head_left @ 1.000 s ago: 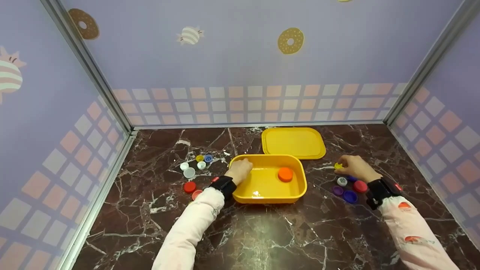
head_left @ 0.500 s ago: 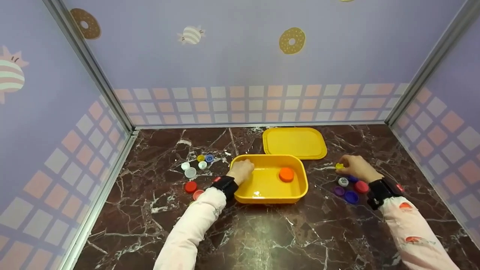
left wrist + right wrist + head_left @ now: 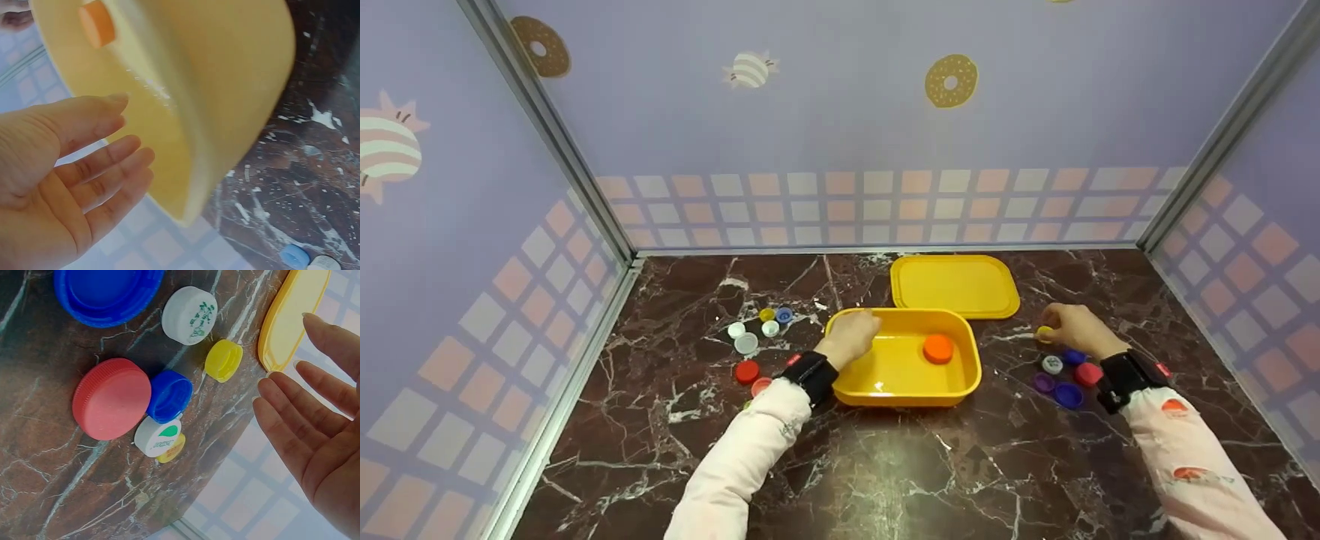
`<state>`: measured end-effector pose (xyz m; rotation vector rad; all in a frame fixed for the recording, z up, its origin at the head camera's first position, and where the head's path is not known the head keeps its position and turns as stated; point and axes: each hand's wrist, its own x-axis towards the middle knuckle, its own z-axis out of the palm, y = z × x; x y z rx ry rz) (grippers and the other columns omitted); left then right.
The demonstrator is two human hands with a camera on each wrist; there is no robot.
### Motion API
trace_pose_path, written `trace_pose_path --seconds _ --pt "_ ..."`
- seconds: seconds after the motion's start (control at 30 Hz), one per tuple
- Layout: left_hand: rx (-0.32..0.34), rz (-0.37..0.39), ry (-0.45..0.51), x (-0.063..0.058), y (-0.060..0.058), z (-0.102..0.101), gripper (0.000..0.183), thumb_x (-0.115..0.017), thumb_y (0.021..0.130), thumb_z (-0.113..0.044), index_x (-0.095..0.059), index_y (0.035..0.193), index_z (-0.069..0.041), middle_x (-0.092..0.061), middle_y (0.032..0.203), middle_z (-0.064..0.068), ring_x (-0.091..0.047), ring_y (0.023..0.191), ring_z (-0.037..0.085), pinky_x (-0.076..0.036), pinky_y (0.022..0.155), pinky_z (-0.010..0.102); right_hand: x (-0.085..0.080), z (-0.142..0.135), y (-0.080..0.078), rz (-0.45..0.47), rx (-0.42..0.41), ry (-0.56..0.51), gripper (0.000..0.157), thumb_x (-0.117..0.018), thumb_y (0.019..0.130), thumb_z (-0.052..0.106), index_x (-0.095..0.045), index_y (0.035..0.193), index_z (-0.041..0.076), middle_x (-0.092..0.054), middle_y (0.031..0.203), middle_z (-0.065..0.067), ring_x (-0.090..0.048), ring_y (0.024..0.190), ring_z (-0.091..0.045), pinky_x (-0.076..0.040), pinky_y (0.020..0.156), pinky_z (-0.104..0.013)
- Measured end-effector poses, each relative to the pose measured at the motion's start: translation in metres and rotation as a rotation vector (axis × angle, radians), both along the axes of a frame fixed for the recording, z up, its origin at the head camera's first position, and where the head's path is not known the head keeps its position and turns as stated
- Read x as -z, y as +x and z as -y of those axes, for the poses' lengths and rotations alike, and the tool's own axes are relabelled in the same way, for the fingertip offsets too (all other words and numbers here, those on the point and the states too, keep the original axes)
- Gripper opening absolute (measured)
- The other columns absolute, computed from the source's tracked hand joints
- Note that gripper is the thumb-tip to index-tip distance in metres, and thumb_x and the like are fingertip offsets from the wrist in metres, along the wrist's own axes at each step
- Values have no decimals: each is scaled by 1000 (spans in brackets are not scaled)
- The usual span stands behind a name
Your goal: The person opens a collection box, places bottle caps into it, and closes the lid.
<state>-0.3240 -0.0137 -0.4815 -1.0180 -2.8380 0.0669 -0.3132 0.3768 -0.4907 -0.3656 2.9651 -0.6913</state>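
My left hand hovers inside the left end of a yellow plastic box. Its fingers are loosely bent and hold nothing, as the left wrist view shows its bare palm. On the box floor lies an orange bottle cap. My right hand is over the right-hand group of caps, nearest to a small yellow cap. In the right wrist view its fingers are spread and hold nothing, apart from that cap. Close by lie a red cap, blue caps and white caps.
Behind the box lies a flat yellow lid. Left of the box are several more caps, including a red cap, a grey-white cap and a blue cap. Purple panels enclose the dark marbled table.
The head view has shifted slightly. The yellow cap at my right fingertips shows a rounder outline than before. My left hand has stayed over the box, and the orange cap lies where it was.
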Motion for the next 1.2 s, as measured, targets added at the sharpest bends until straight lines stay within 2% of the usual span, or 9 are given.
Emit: trace_pose_path --seconds 0.13,0.37,0.57,0.7,0.93,1.1,1.2 --pt "-12 -32 33 -6 3 1 5 -59 77 -5 -61 82 -4 -56 82 10 -59 70 24 -48 59 35 0 1 -4 -11 -14 10 30 -68 79 13 -56 98 -8 -62 83 -16 -59 73 -30 -47 64 -44" --pt "-71 17 104 -13 8 10 12 -61 78 -11 -62 88 -5 -55 90 10 -57 77 27 -48 59 39 5 1 -12 38 -3 19 33 -70 78 16 -58 100 -6 -61 87 -17 -58 78 -31 -46 69 -46" --pt "-36 -101 195 -12 12 22 8 -59 80 -11 -61 85 -5 -53 83 9 -56 70 26 -48 54 37 12 -4 -18 28 -27 24 33 -70 77 14 -58 100 -6 -60 93 -22 -56 84 -36 -44 72 -49" --pt "-8 -172 240 -9 14 34 6 -60 79 -12 -60 82 -6 -51 78 7 -55 67 25 -48 51 36 17 -5 -18 22 -43 18 38 -70 77 14 -57 105 -8 -57 98 -26 -54 89 -40 -42 75 -51" --pt "-37 -187 295 -5 20 53 9 -65 77 -11 -60 81 -5 -50 76 8 -54 66 26 -46 52 37 24 -9 -17 -5 -48 56 46 -70 76 15 -53 111 -10 -54 101 -29 -48 92 -44 -38 79 -54" --pt "-80 -166 338 -7 22 69 9 -64 78 -11 -59 81 -4 -50 76 8 -54 67 27 -46 53 38 30 -11 -17 0 -46 89 50 -71 76 16 -51 113 -11 -54 100 -30 -47 93 -45 -37 79 -55" --pt "-112 -189 354 -9 21 80 9 -65 77 -11 -58 78 -5 -51 76 8 -54 68 27 -46 52 38 34 -11 -17 15 -35 90 49 -71 76 16 -53 113 -10 -54 97 -29 -48 90 -44 -38 77 -55"
